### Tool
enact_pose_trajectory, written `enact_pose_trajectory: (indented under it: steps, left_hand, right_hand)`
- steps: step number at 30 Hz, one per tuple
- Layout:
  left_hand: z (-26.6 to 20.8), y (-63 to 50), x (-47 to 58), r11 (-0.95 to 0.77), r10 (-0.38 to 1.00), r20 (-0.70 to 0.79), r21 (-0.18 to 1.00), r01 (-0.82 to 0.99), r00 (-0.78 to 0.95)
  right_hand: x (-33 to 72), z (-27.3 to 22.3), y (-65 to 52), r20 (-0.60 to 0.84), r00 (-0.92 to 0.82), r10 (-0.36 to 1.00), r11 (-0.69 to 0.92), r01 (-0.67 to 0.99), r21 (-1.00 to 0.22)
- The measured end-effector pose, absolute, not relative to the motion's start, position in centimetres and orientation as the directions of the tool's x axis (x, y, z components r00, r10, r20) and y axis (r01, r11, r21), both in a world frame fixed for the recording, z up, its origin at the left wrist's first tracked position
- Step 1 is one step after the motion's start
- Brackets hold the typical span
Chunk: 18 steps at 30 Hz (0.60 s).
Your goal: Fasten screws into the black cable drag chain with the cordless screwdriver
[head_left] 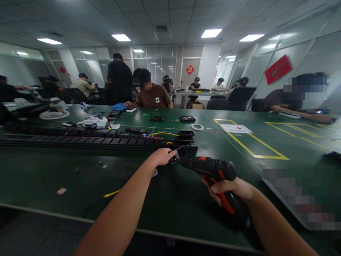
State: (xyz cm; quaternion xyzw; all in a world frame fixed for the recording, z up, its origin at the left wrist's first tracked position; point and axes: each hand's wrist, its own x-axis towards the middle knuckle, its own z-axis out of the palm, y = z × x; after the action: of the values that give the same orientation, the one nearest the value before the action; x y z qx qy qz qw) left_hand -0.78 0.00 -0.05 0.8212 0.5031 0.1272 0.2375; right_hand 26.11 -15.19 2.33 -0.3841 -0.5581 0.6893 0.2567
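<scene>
My right hand [226, 188] is wrapped round the grip of a black and orange cordless drill [210, 168], whose chuck points left. The drill's front end is close to a small black plastic housing [182, 152]; I cannot tell whether a bit touches it. Thumb and fingers of my left hand [162, 156] pinch that housing, which is tilted above the green table. Behind it lies a long black power strip [119, 141] with a row of sockets. Blue, yellow and red wires [162, 134] come from its right end. Under my left forearm a yellow wire [112, 193] sticks out.
A screwdriver-like tool [135, 131] lies behind the strip. Farther back are black device parts [187, 118], a white ring [197, 127] and a paper sheet [236, 128]. Yellow tape [269, 156] marks the green table [53, 170]. A person in brown [157, 94] sits opposite; another [282, 99] sits at right.
</scene>
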Motion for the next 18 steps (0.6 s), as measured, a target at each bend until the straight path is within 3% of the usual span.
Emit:
enact_pose_trajectory:
  steps: [18]
  left_hand:
    - [0.21,-0.32,-0.76,-0.358,0.894,-0.043,0.529,0.769,0.446]
  right_hand:
    - [26.01,2.68,-15.19,-0.243,-0.576,0.781,-0.232,0.094,-0.968]
